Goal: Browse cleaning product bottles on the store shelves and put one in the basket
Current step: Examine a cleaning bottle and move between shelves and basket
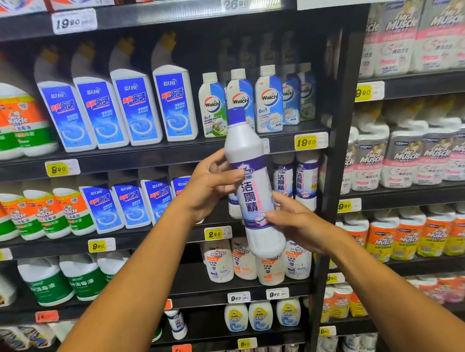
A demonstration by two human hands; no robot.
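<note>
Fingers of the left hand [212, 182] curl round the shoulder of a white bottle [253, 185] with a blue cap, while the right hand [295, 221] pinches its lower body; the bottle stands nearly upright at centre frame, label toward the camera, clear of the shelves [144, 157]. The step appears to be inspection. No basket is in view, so the next move likely calls for lowering the bottle toward it below the frame.

Here we are in a shop aisle, cleaning products wall to wall.

Black shelves [144, 157] carry rows of identical bottles, yellow price tags [305, 142] clipped along each edge; below them more Mr Muscle bottles [219, 262], and right of the upright post [343, 125], shrink-wrapped multipacks [411, 155].
</note>
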